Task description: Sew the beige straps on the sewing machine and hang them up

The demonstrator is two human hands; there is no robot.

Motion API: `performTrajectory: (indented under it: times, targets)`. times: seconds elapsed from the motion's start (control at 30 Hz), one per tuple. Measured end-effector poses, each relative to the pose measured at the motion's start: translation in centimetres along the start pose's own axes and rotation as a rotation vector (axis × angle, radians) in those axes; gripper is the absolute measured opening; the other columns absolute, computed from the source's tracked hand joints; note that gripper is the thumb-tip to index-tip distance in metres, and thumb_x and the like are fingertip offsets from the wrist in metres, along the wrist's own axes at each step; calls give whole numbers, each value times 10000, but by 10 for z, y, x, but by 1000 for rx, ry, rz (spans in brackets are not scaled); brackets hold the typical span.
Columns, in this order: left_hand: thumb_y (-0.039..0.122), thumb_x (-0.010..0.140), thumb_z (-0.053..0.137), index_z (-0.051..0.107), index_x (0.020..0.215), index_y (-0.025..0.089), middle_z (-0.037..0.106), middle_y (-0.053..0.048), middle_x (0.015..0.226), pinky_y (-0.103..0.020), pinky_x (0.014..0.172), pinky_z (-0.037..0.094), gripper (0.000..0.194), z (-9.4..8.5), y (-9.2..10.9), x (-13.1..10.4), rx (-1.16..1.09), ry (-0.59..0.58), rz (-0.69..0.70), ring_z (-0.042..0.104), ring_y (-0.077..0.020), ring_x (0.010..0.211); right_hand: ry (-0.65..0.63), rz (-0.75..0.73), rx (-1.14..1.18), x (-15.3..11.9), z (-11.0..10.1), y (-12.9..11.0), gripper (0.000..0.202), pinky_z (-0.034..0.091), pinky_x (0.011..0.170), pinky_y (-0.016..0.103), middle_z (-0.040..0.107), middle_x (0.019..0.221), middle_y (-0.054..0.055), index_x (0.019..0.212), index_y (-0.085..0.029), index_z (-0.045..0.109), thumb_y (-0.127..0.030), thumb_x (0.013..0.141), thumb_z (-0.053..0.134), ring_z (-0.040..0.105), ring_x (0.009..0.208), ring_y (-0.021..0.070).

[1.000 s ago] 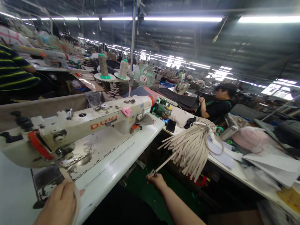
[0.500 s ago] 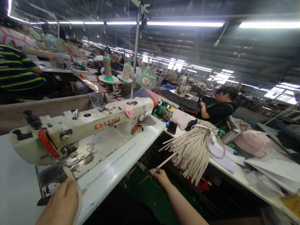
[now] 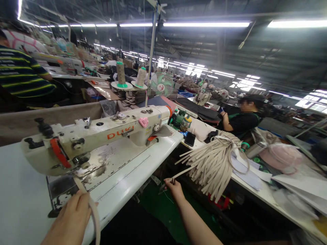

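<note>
My left hand (image 3: 73, 214) is closed on a beige fabric strip (image 3: 95, 217) at the front of the sewing machine (image 3: 120, 134). The strip runs from beside the needle area, under my fingers, and bends down over the table edge. Out to the right, my right hand (image 3: 176, 191) pinches the end of another beige strip (image 3: 183, 173). That strip leads up to a thick bundle of strips (image 3: 212, 163) hanging over the side table. A small dark, pointed tool also shows at my right fingers; its kind is unclear.
Two thread cones (image 3: 121, 75) stand behind the machine near a green fan (image 3: 162, 85). A phone (image 3: 189, 139), bottles (image 3: 181, 117), papers (image 3: 246, 173) and a pink cap (image 3: 281, 158) lie on the side table (image 3: 265, 194). A co-worker (image 3: 245, 114) sits beyond it.
My right hand has risen slightly, with the strip still between its fingers. More of the strip at my left hand now shows hanging down. The whole view has shifted a little.
</note>
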State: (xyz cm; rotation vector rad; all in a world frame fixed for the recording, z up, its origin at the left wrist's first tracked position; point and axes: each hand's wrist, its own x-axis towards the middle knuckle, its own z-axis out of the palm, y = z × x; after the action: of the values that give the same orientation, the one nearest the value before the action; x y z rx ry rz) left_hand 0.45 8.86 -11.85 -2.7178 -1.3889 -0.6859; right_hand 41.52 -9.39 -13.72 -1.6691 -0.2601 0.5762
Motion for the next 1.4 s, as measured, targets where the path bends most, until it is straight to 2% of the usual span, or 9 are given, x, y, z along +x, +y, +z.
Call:
performTrajectory:
  times: [0.17, 0.33, 0.4, 0.53, 0.7, 0.83, 1.0, 1.17, 1.4]
  targets:
    - [135, 979, 359, 622, 1232, 129, 559, -177, 1345, -456, 1043, 537, 365, -41, 19, 1, 106, -81, 82, 615, -304, 1179, 33, -41, 5, 6, -1, -27, 684, 220, 436, 223, 543, 568, -35, 944, -145, 737, -786, 723, 649, 341, 432, 82]
    - [79, 980, 443, 636, 1211, 78, 575, -199, 1312, -437, 1061, 541, 301, -69, 49, 9, 206, 31, 89, 605, -315, 1207, -140, -68, -39, -8, 10, -56, 598, 327, 502, 239, 615, 645, 13, 852, -124, 758, -619, 539, 877, 522, 597, 152]
    - [78, 974, 475, 647, 1182, 80, 601, -189, 1275, -445, 1046, 558, 270, -73, 56, 13, 238, 70, 68, 616, -321, 1194, -159, -67, -33, -18, 19, -63, 631, 308, 496, 236, 623, 674, 5, 923, -131, 753, -617, 539, 873, 498, 587, 140]
    - [93, 977, 489, 653, 1130, 83, 641, -166, 1198, -455, 1029, 576, 225, -80, 61, 20, 261, 100, 49, 660, -308, 1119, -128, -7, 25, -34, 36, -80, 678, 271, 463, 211, 592, 652, 1, 972, -142, 734, -735, 646, 762, 448, 564, 120]
    - [42, 957, 485, 608, 1198, 65, 627, -188, 1248, -465, 1112, 525, 272, -84, 65, 21, 224, 69, 9, 645, -291, 1185, -230, -44, -14, -52, 53, -103, 673, 318, 456, 193, 602, 722, 10, 962, -142, 759, -666, 556, 874, 489, 637, 125]
    - [-19, 922, 471, 592, 1212, 79, 618, -175, 1267, -453, 1155, 487, 330, -83, 66, 21, 162, 41, -25, 625, -278, 1227, -313, -157, -109, -63, 59, -112, 675, 435, 526, 186, 632, 784, 4, 992, -163, 764, -663, 560, 902, 527, 690, 125]
    - [19, 947, 480, 586, 1202, 96, 621, -164, 1258, -432, 1163, 477, 287, -82, 66, 22, 142, 68, -41, 620, -268, 1237, -478, -140, -140, -71, 67, -117, 666, 564, 661, 254, 718, 924, 84, 894, -145, 755, -751, 629, 831, 644, 815, 206]
    - [50, 960, 485, 563, 1221, 93, 615, -163, 1256, -446, 1192, 444, 276, -79, 66, 23, 102, 56, -62, 591, -264, 1280, -613, -235, -290, -76, 79, -123, 678, 547, 680, 234, 724, 903, 46, 1026, -171, 779, -700, 613, 869, 635, 784, 190]
    - [83, 994, 448, 570, 1218, 93, 619, -159, 1229, -465, 1190, 441, 255, -80, 66, 23, 83, 48, -66, 598, -269, 1270, -700, -256, -391, -83, 99, -124, 684, 547, 614, 260, 687, 719, 41, 886, -193, 767, -832, 640, 762, 635, 688, 209]
